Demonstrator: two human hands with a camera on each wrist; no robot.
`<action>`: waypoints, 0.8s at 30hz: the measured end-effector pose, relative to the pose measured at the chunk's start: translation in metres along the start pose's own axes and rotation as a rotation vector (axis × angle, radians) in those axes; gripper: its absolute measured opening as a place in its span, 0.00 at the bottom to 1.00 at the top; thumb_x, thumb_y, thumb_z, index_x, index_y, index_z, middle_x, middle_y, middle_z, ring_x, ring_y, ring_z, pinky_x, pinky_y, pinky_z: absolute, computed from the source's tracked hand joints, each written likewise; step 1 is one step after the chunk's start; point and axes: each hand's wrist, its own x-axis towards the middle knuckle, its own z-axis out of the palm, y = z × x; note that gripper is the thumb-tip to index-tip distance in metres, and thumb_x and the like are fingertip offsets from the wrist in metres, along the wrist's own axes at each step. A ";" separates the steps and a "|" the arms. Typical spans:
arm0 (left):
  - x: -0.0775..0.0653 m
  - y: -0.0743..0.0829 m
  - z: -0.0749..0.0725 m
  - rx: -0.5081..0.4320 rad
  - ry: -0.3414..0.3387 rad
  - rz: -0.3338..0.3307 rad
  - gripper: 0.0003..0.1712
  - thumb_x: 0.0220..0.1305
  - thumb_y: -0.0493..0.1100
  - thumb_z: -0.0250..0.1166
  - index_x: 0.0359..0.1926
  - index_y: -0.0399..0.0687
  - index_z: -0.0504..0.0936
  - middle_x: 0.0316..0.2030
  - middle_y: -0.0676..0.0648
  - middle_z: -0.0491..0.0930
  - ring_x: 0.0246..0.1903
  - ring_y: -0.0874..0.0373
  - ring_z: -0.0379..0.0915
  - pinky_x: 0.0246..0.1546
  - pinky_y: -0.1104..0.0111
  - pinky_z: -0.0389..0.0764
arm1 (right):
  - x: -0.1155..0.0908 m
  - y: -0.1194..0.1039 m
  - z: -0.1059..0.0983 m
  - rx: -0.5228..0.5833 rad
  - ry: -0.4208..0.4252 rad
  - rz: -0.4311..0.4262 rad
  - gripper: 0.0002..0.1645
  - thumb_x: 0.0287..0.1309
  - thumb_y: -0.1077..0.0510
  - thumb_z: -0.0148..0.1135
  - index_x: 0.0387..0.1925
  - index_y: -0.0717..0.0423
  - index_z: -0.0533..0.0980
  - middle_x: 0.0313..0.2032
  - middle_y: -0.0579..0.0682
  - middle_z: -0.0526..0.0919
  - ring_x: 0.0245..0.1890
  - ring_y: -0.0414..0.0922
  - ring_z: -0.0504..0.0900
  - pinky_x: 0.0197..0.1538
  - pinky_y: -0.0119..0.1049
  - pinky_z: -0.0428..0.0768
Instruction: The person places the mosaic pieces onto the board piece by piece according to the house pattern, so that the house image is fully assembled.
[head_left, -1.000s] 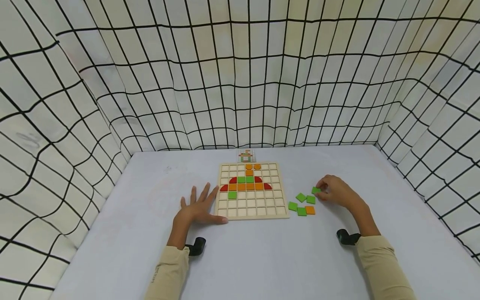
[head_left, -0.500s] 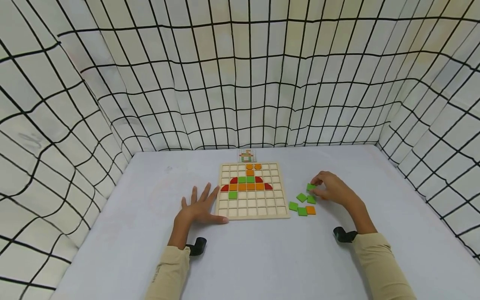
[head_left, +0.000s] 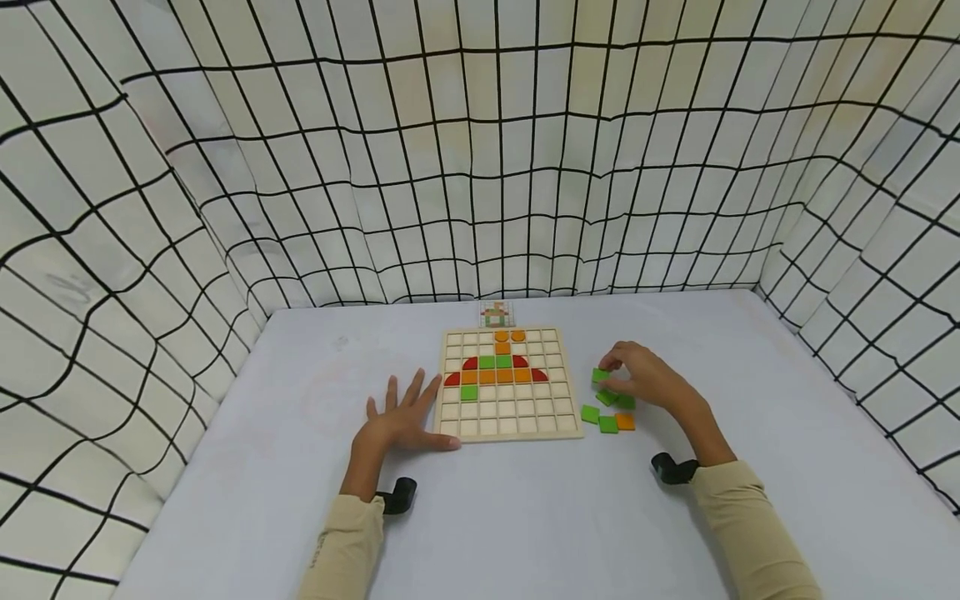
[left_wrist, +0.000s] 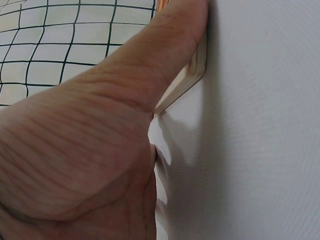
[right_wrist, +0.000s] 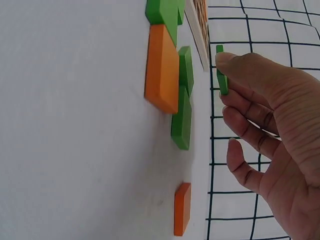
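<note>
My right hand (head_left: 647,377) pinches a square green tile (right_wrist: 222,70) between thumb and fingers, lifted off the table in the right wrist view. Below it lie several loose green tiles (head_left: 590,414) and an orange tile (head_left: 625,422). A wooden grid board (head_left: 510,428) sits to the left, bearing red, orange and green pieces, with a lone green tile (head_left: 469,392) under the orange row. Spread flat at the board's left edge is my left hand (head_left: 399,423). Its thumb (left_wrist: 175,35) rests along the near left corner of the board.
A small printed pattern card (head_left: 497,314) lies just behind the board. Black netting (head_left: 525,175) over white cloth walls in the back and sides of the table (head_left: 525,517). Another orange piece (right_wrist: 182,210) lies on the table, seen in the right wrist view.
My right hand has lifted the green tile and carried it left toward the board, over the other loose tiles. The left hand keeps its place at the board's edge.
</note>
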 end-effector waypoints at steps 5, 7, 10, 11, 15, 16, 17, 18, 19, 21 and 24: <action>-0.002 -0.001 0.001 0.006 0.004 -0.006 0.67 0.46 0.74 0.69 0.78 0.59 0.43 0.79 0.44 0.31 0.74 0.31 0.18 0.65 0.28 0.31 | 0.007 -0.010 0.006 0.030 -0.019 -0.001 0.16 0.57 0.53 0.69 0.44 0.58 0.81 0.40 0.49 0.81 0.45 0.47 0.79 0.52 0.46 0.80; -0.003 -0.002 0.001 0.007 0.004 -0.002 0.67 0.46 0.73 0.69 0.78 0.58 0.43 0.78 0.43 0.31 0.74 0.31 0.18 0.64 0.28 0.31 | 0.009 -0.015 0.008 0.032 -0.021 -0.012 0.16 0.57 0.53 0.69 0.44 0.59 0.81 0.40 0.49 0.81 0.45 0.47 0.79 0.52 0.45 0.80; -0.004 -0.003 0.000 0.010 0.002 -0.001 0.67 0.47 0.73 0.69 0.78 0.58 0.42 0.78 0.44 0.31 0.74 0.31 0.17 0.65 0.28 0.31 | 0.012 -0.022 0.012 0.025 -0.027 -0.037 0.16 0.57 0.53 0.69 0.43 0.58 0.82 0.40 0.49 0.81 0.45 0.47 0.79 0.51 0.45 0.80; -0.004 -0.003 0.000 0.012 0.002 0.000 0.67 0.47 0.73 0.69 0.78 0.58 0.42 0.78 0.44 0.31 0.74 0.31 0.17 0.65 0.28 0.31 | 0.013 -0.025 0.014 0.026 -0.030 -0.046 0.16 0.57 0.53 0.69 0.43 0.58 0.82 0.40 0.49 0.81 0.45 0.48 0.79 0.51 0.45 0.80; -0.004 -0.004 0.001 0.017 0.007 0.000 0.67 0.47 0.73 0.68 0.78 0.58 0.42 0.79 0.44 0.31 0.74 0.32 0.18 0.65 0.28 0.32 | 0.018 -0.035 0.019 0.039 -0.042 -0.057 0.16 0.57 0.51 0.70 0.43 0.56 0.82 0.40 0.47 0.80 0.45 0.46 0.79 0.51 0.44 0.80; -0.003 -0.004 0.001 0.016 0.008 0.001 0.67 0.47 0.73 0.68 0.78 0.58 0.42 0.79 0.44 0.32 0.74 0.31 0.18 0.65 0.28 0.32 | 0.019 -0.037 0.021 0.043 -0.044 -0.060 0.16 0.57 0.51 0.70 0.43 0.56 0.82 0.40 0.47 0.80 0.45 0.46 0.79 0.51 0.44 0.80; -0.003 -0.004 0.002 0.015 0.008 0.001 0.67 0.47 0.73 0.68 0.78 0.58 0.42 0.79 0.44 0.31 0.74 0.32 0.18 0.65 0.28 0.32 | 0.021 -0.038 0.022 0.045 -0.048 -0.064 0.16 0.57 0.51 0.70 0.43 0.55 0.82 0.40 0.47 0.80 0.45 0.45 0.79 0.51 0.44 0.80; -0.002 -0.004 0.002 0.013 0.008 0.001 0.67 0.47 0.73 0.69 0.78 0.59 0.42 0.79 0.44 0.31 0.74 0.32 0.18 0.65 0.28 0.32 | 0.023 -0.040 0.023 0.046 -0.051 -0.063 0.16 0.57 0.50 0.70 0.43 0.55 0.81 0.40 0.46 0.80 0.45 0.44 0.79 0.51 0.43 0.80; -0.002 -0.004 0.002 0.013 0.008 0.002 0.67 0.47 0.73 0.69 0.78 0.59 0.42 0.79 0.44 0.31 0.74 0.32 0.17 0.65 0.28 0.32 | 0.024 -0.042 0.025 0.040 -0.054 -0.068 0.16 0.57 0.50 0.70 0.43 0.54 0.81 0.40 0.45 0.80 0.45 0.44 0.78 0.52 0.42 0.80; -0.001 -0.004 0.002 0.012 0.009 0.003 0.67 0.47 0.73 0.69 0.78 0.59 0.42 0.79 0.44 0.31 0.74 0.32 0.17 0.65 0.29 0.31 | 0.028 -0.045 0.027 0.033 -0.061 -0.087 0.16 0.57 0.50 0.70 0.43 0.53 0.81 0.40 0.45 0.80 0.44 0.43 0.78 0.52 0.42 0.79; 0.000 -0.003 0.002 0.021 0.009 0.002 0.67 0.46 0.74 0.68 0.78 0.59 0.42 0.79 0.44 0.32 0.74 0.32 0.18 0.65 0.28 0.32 | 0.033 -0.052 0.030 0.033 -0.067 -0.114 0.16 0.57 0.49 0.70 0.43 0.54 0.82 0.40 0.44 0.80 0.44 0.42 0.78 0.52 0.41 0.79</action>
